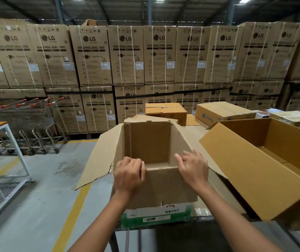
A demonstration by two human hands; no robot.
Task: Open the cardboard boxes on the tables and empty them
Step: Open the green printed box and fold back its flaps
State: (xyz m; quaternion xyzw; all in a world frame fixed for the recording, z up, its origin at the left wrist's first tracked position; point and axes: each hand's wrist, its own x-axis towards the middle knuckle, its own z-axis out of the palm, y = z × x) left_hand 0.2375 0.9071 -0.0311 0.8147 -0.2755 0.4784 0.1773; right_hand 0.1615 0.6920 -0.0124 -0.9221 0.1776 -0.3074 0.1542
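Cardboard box (149,142) just left of the big open carton (251,171), flaps splayed, nothing showing inside. Left hand (129,171) curled over the near rim; right hand (193,168) loose-fingered, resting at the near right corner. Probably light, stiff yet easily dented, left flap torn; best gripped by both side walls, never by flaps

View: one wide-angle head camera, worn by the person.
Facing: forward and down, over the box (156,142) toward the cartons (94,55) stacked behind.
Nearness: close to the box, which fills the centre; cartons well away.
Bottom edge: both forearms reach in, left hand (129,174) and right hand (193,169) near mid-frame.
Top edge: roof beams and lights.
Sides: straight lines bow outward.
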